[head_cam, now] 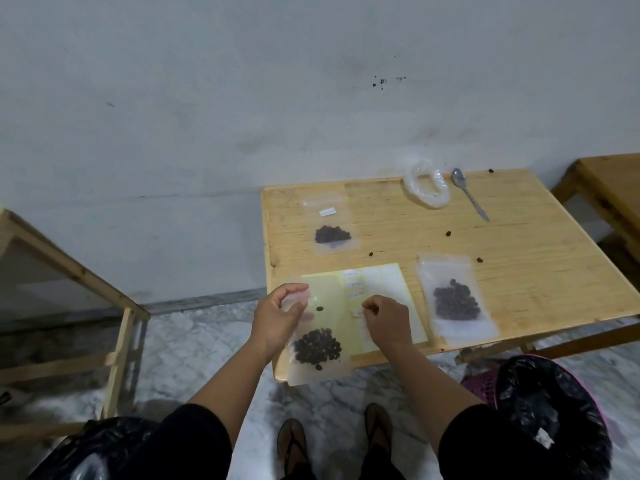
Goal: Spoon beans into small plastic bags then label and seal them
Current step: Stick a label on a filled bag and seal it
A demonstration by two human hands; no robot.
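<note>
Both hands curled: left hand (277, 315) pinches bean bag (317, 344); right hand (386, 318) pinches label (355, 311).

right table (613, 181) running off frame at right edge | left frame (69, 271) being cut at left edge | bins (554, 417) at lower corners being partly cropped | label (327, 212) writing staying too small to read | right hand (388, 318) fingertips hiding what they are pinching
</note>
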